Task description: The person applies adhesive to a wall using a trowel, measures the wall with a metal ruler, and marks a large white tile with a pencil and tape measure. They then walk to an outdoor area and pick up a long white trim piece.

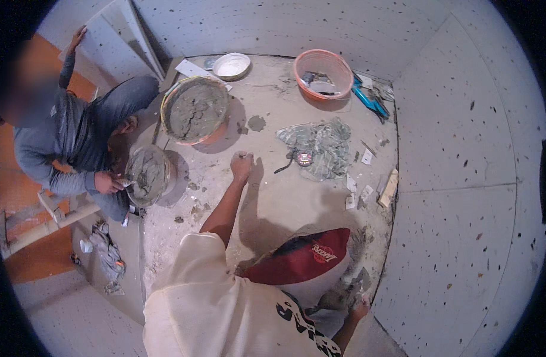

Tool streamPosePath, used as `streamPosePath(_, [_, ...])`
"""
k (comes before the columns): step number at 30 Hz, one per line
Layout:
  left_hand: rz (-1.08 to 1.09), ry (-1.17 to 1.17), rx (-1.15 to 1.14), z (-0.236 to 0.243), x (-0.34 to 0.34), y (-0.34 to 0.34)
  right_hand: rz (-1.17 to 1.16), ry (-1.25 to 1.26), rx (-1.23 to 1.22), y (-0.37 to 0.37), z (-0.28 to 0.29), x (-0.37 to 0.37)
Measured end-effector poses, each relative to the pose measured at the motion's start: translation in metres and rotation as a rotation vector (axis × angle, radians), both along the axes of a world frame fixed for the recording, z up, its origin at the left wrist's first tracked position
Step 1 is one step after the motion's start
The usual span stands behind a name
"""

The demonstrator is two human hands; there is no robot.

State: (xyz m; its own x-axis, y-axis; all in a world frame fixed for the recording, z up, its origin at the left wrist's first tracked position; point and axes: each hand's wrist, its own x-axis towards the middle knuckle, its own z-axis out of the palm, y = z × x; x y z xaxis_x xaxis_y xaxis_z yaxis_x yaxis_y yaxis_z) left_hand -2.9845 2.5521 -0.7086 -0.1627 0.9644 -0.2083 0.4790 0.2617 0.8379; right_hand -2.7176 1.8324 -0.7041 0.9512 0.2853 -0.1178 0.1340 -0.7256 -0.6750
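Observation:
In the head view my left hand (pixel 241 165) is over the pale floor, below a large orange-rimmed bucket (pixel 198 113) full of grey mortar, with its fingers curled; anything inside them is hidden. At lower right, near the wall's foot, my right hand (pixel 360 306) has curled fingers beside a grey mortar-smeared thing (pixel 357 282), and I cannot make out its grip. A co-worker's hand (pixel 108 182) at left holds a tool in a smaller mortar bucket (pixel 147 171). A crumpled plastic sheet (pixel 323 143) with a tape measure (pixel 303 158) on it lies ahead of me.
An orange basin (pixel 320 74) with tools, a teal tool (pixel 368 98) and a white bowl (pixel 231 65) stand at the back. The co-worker (pixel 59 143) crouches at left, near a wooden frame (pixel 53 220). Speckled wall panels (pixel 451 238) bound the right; a wood offcut (pixel 387 187) lies at their foot.

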Motion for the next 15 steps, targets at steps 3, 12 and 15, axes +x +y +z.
streamPosePath(3, [-0.063,-0.094,-0.149,0.026,0.034,-0.015,-0.24,0.237,0.119,-0.02,-0.017,-0.013])
streamPosePath(12, [-0.622,0.31,0.081,0.03,0.129,-0.047,-0.465,0.311,0.245,0.05,0.077,-0.052])
streamPosePath(15, [-0.81,0.397,0.207,0.042,0.159,-0.057,-0.396,0.208,0.066,0.003,0.043,-0.052])
